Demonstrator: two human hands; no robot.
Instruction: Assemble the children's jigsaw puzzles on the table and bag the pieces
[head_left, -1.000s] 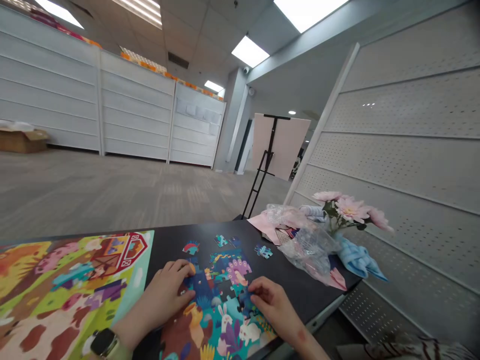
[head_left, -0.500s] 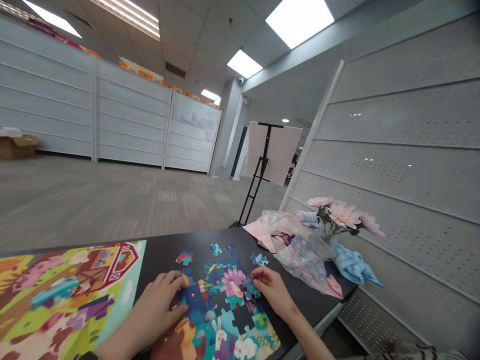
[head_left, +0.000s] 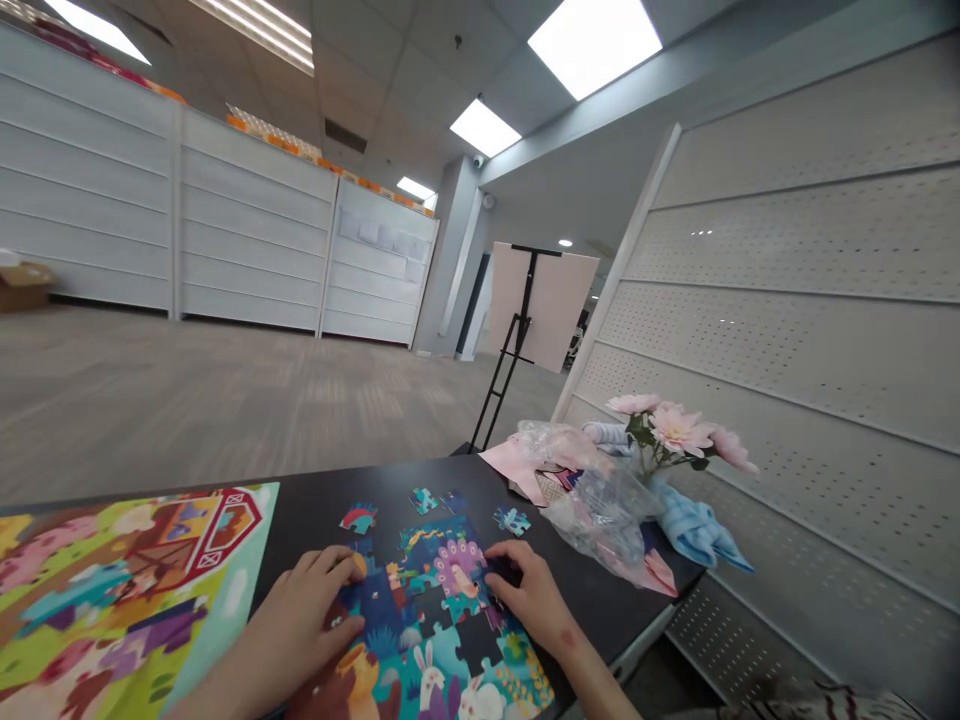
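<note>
Two gaps are noted in the jigsaw puzzle (head_left: 442,650), which lies on the dark surface (head_left: 304,512) between the hands: one just below the peacock (head_left: 459,570), one lower and to the right. The latter gap was covered a second ago by a dark blue piece in the right hand (head_left: 536,600); that hand has since shifted farther up, beside the peacock, and the gap now stands bare. The section is therefore judged incomplete. The right thumb and forefinger are narrowly spaced at the puzzle's right edge; whether they grip the piece, or whether it is seated, cannot be told. The left hand (head_left: 307,605) remains at the left edge, thumb and forefinger moderately spread, with nothing visibly gripped. Beyond the far side lie loose: a red piece (head_left: 358,518), a teal piece (head_left: 424,501), a dark piece (head_left: 454,501) and a light blue piece (head_left: 513,520), all apparently undisturbed over the interval.
</note>
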